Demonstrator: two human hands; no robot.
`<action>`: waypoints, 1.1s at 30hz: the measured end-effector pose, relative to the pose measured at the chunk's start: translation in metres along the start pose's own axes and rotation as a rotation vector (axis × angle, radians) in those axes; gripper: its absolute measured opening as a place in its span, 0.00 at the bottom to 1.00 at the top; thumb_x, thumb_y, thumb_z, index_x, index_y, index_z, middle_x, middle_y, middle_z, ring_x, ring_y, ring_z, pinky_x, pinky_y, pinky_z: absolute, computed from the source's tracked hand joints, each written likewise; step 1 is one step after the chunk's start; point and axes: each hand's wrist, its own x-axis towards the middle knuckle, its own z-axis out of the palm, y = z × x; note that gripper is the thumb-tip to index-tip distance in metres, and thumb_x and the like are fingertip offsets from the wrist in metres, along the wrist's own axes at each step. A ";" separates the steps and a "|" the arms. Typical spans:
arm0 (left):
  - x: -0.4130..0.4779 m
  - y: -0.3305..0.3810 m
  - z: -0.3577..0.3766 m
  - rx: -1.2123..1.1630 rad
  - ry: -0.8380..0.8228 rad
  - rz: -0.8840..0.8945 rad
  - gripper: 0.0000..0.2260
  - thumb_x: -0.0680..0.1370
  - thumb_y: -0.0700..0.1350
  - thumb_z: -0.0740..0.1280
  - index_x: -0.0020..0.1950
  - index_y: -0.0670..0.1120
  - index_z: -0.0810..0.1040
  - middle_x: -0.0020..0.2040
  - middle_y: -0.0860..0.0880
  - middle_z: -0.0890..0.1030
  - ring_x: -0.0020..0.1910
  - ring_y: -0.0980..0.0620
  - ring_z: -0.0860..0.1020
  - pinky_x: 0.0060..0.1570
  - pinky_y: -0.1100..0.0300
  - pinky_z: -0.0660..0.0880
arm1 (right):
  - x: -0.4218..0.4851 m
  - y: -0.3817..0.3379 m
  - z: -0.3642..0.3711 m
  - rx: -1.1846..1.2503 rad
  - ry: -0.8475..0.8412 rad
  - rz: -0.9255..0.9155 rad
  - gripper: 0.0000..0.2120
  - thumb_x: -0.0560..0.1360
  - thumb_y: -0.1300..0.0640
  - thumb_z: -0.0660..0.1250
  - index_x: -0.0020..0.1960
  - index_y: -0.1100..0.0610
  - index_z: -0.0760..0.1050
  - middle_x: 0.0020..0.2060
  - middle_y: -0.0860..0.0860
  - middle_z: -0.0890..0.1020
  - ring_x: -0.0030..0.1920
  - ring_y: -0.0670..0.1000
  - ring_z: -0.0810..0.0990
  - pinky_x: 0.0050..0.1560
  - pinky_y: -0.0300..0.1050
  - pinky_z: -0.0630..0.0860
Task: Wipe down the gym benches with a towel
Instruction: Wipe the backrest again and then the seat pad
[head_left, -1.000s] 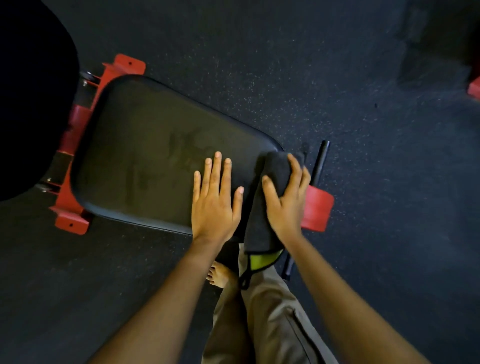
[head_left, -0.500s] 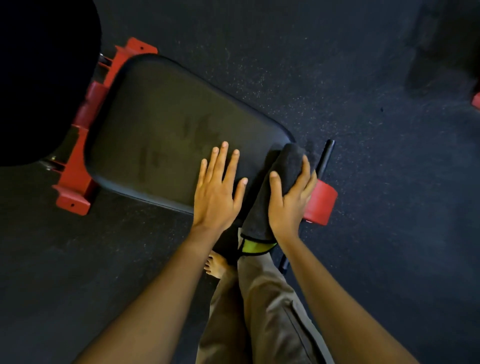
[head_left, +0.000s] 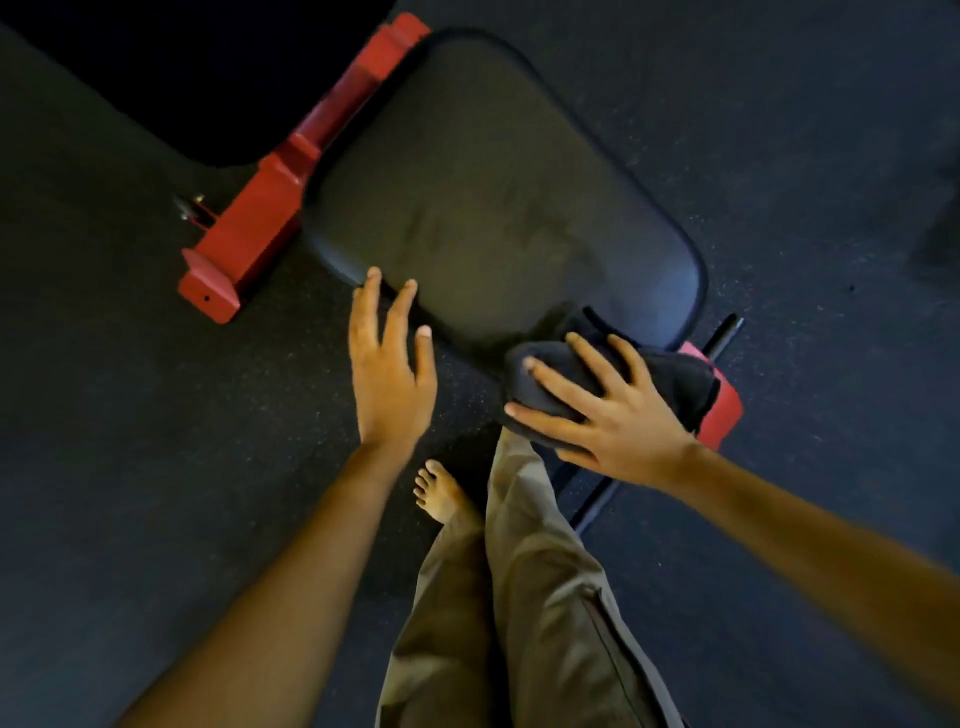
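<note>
A black padded bench seat (head_left: 483, 192) on a red frame (head_left: 249, 228) fills the upper middle of the head view. Damp streaks show on the pad. My right hand (head_left: 608, 415) lies spread over a bunched dark towel (head_left: 680, 384) at the pad's near right corner. My left hand (head_left: 387, 364) hovers with fingers apart just off the pad's near edge, its fingertips at the rim, holding nothing.
Dark speckled rubber floor (head_left: 779, 156) surrounds the bench. A second black pad (head_left: 197, 78) sits at the upper left. A black bar (head_left: 724, 332) and red end piece (head_left: 724, 410) stick out beyond the towel. My trouser leg (head_left: 524, 597) and bare foot (head_left: 441, 493) are below.
My left hand has lifted off the pad and drawn back to its near edge. My right hand has turned sideways and bunched the towel at the corner. The view has swung.
</note>
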 end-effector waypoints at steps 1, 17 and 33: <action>0.000 -0.001 -0.001 -0.038 -0.011 0.011 0.18 0.80 0.42 0.60 0.70 0.42 0.69 0.75 0.40 0.60 0.74 0.39 0.57 0.71 0.54 0.54 | 0.008 0.004 -0.002 -0.045 -0.032 -0.089 0.23 0.79 0.44 0.57 0.74 0.45 0.63 0.73 0.54 0.62 0.70 0.67 0.62 0.64 0.70 0.61; -0.007 -0.007 -0.005 -0.150 -0.097 0.004 0.22 0.81 0.49 0.54 0.74 0.44 0.63 0.77 0.44 0.53 0.76 0.43 0.49 0.72 0.55 0.44 | -0.010 0.008 -0.008 -0.282 -0.185 -0.408 0.31 0.65 0.52 0.75 0.68 0.50 0.74 0.71 0.55 0.64 0.70 0.64 0.62 0.60 0.76 0.62; -0.008 -0.005 -0.001 -0.068 -0.104 -0.016 0.21 0.82 0.47 0.53 0.75 0.46 0.61 0.77 0.46 0.52 0.76 0.48 0.47 0.72 0.54 0.45 | 0.032 0.001 -0.012 -0.049 -0.083 -0.229 0.29 0.69 0.47 0.70 0.69 0.48 0.70 0.69 0.55 0.70 0.67 0.63 0.66 0.59 0.70 0.70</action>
